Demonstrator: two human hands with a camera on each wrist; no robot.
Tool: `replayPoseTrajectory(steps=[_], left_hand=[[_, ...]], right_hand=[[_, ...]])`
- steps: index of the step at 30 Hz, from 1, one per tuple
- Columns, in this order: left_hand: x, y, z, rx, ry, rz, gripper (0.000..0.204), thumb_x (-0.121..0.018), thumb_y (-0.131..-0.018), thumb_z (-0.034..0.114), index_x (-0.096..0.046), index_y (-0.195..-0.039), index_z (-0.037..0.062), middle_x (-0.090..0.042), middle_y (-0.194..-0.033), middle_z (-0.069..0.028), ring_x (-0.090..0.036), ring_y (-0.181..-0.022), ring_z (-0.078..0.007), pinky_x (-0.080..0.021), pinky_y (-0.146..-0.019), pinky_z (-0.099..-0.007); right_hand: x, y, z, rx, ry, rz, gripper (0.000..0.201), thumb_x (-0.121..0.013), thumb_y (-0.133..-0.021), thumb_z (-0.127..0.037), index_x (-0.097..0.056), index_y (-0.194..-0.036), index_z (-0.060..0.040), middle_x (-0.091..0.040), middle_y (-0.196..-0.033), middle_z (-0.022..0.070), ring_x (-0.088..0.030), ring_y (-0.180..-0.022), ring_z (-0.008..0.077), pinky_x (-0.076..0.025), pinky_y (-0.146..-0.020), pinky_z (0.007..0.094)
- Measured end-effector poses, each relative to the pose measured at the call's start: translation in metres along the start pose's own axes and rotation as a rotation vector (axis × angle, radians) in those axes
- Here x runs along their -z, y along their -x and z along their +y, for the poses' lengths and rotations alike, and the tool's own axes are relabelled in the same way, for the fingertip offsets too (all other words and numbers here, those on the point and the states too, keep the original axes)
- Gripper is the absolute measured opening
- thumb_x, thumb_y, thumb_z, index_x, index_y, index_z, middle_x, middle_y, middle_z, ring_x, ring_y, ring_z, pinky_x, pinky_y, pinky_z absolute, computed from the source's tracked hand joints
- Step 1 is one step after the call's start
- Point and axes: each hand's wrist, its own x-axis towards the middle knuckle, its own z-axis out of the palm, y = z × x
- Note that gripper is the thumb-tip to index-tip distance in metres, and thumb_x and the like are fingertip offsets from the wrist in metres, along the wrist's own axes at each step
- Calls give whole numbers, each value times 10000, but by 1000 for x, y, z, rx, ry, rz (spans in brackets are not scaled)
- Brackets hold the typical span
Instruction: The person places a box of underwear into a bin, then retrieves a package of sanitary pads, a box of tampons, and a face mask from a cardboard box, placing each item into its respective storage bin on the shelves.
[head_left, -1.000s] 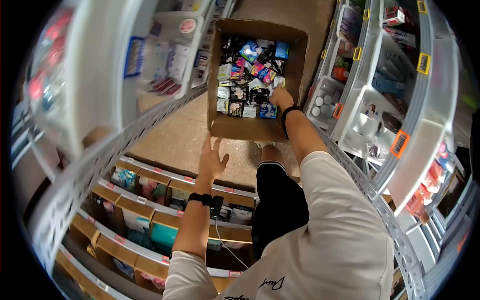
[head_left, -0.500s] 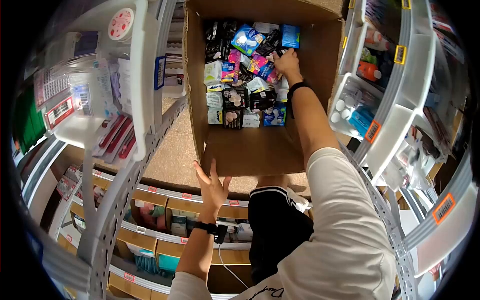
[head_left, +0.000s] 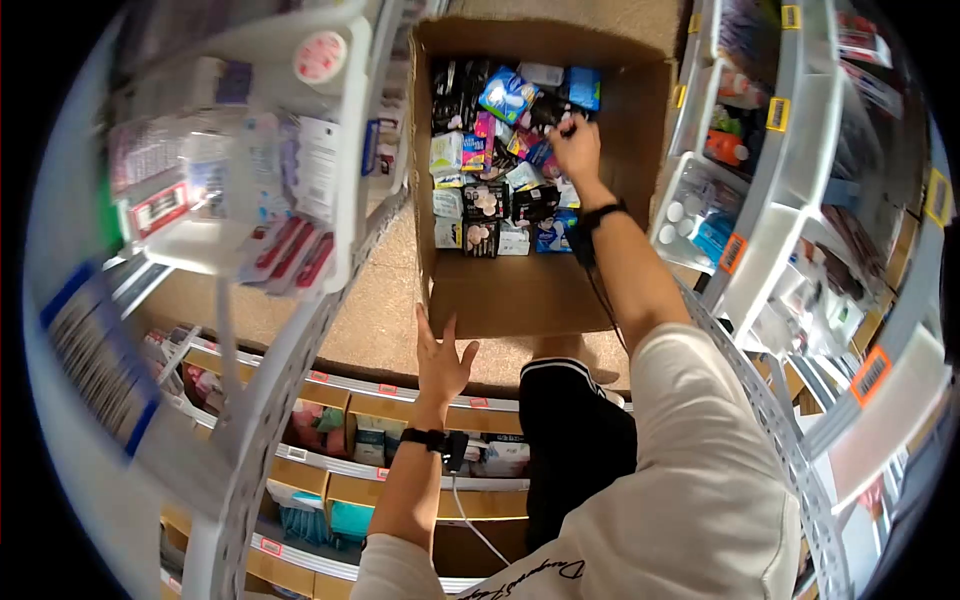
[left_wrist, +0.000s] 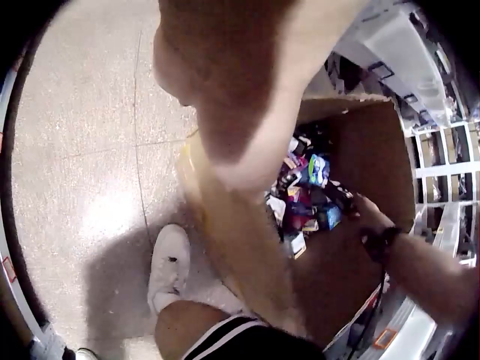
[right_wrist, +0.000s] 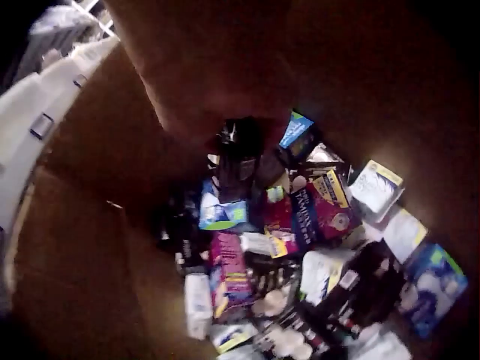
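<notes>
Below me in the head view stands a deep cardboard box (head_left: 520,295) with many small packs jumbled in it. My right hand (head_left: 577,150) is inside it, thumb and fingers pinching a black packet (head_left: 547,112) above the pile. In the right wrist view that black packet (right_wrist: 240,139) stands up, the hand around it dark. Near it lie a blue-and-white pack (head_left: 507,95), a blue pack (head_left: 584,88) and a pink-and-blue box (head_left: 530,148). My left hand (head_left: 443,365) has its fingers spread, fingertips right at the box's near left corner.
Shelving with clear bins (head_left: 345,180) runs along the left, and more bins (head_left: 700,205) line the right close to the box. Cardboard compartments (head_left: 330,440) stand behind the person. A white shoe (left_wrist: 171,259) stands on the floor (left_wrist: 97,180) beside the box.
My right hand has gone from the box's near right side to the upper right of the pile, where it now pinches the black packet. The left hand stays by the near left corner.
</notes>
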Motion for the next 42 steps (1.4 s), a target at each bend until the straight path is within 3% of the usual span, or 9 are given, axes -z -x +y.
replayPoseTrajectory(steps=[5, 10, 18, 25, 32, 36, 37, 38, 42], left_hand=[[69, 15, 30, 262, 299, -151, 587, -648, -941, 329, -449, -1425, 62, -420, -1457, -280, -494, -1282, -413, -426, -1046, -459], [195, 78, 121, 206, 723, 109, 592, -638, -965, 239, -368, -1453, 41, -520, -1382, -232, -616, -1143, -287, -481, -950, -389], [267, 300, 198, 78, 1297, 796, 402, -638, -933, 1, -448, -1287, 1, -622, -1192, -106, -600, -1075, -159, -500, -918, -298], [211, 541, 281, 52, 1183, 1574, 494, -775, -841, 162, -499, -1220, 5, -627, -1150, -103, -599, -1046, -173, -491, -948, -344], [107, 687, 427, 245, 1048, 2250, 459, -696, -904, 236, -487, -1238, 0, -616, -1138, -80, -582, -1037, -134, -480, -926, -303], [49, 742, 500, 151, 903, 2332, 501, -667, -958, 296, -470, -1290, -23, -624, -1183, -105, -600, -1051, -141, -474, -945, -304], [135, 696, 511, 262, 805, 2273, 529, -675, -954, 292, -460, -1307, -38, -632, -1194, -126, -607, -1071, -154, -476, -947, -307], [126, 708, 524, 472, 736, 2291, 737, -668, -903, 528, -477, -1293, -67, -661, -1141, -113, -645, -1019, -150, -500, -909, -285], [110, 711, 535, 415, 686, 2431, 491, -597, -987, 383, -525, -1220, -43, -675, -1100, -110, -656, -988, -137, -518, -877, -276]], right_hand=[[119, 91, -126, -239, -686, -306, 472, -732, -795, -53, -387, -1116, -73, -474, -932, 37, -496, -737, 93, -444, -633, 289], [227, 172, -248, -211, -1022, -923, 735, -652, -761, 33, -311, -1393, -121, -534, -1293, 115, -545, -1143, 184, -476, -897, 333], [320, 303, -435, 241, -1040, -1716, 850, -700, -765, 75, -317, -1507, -82, -456, -1421, 86, -491, -1266, 198, -426, -1066, 352], [404, 492, -522, 528, -769, -2350, 799, -778, -855, -155, -288, -1482, -89, -493, -1386, 142, -567, -1187, 214, -494, -1001, 379], [515, 682, -513, 819, -597, -2779, 735, -812, -791, -167, -409, -1398, -69, -567, -1226, 96, -582, -1092, 170, -502, -947, 326], [591, 756, -490, 838, -655, -2929, 671, -760, -780, -96, -444, -1368, -27, -581, -1163, 97, -590, -1075, 162, -490, -956, 307], [574, 694, -559, 743, -728, -2985, 670, -756, -783, -94, -442, -1371, -25, -579, -1160, 100, -590, -1075, 163, -486, -961, 307], [586, 709, -550, 739, -707, -3019, 669, -752, -786, -91, -440, -1373, -23, -577, -1157, 103, -590, -1074, 164, -482, -966, 306], [593, 728, -524, 575, -721, -3076, 653, -747, -813, -124, -435, -1375, -11, -574, -1153, 109, -576, -1072, 152, -474, -956, 293]])
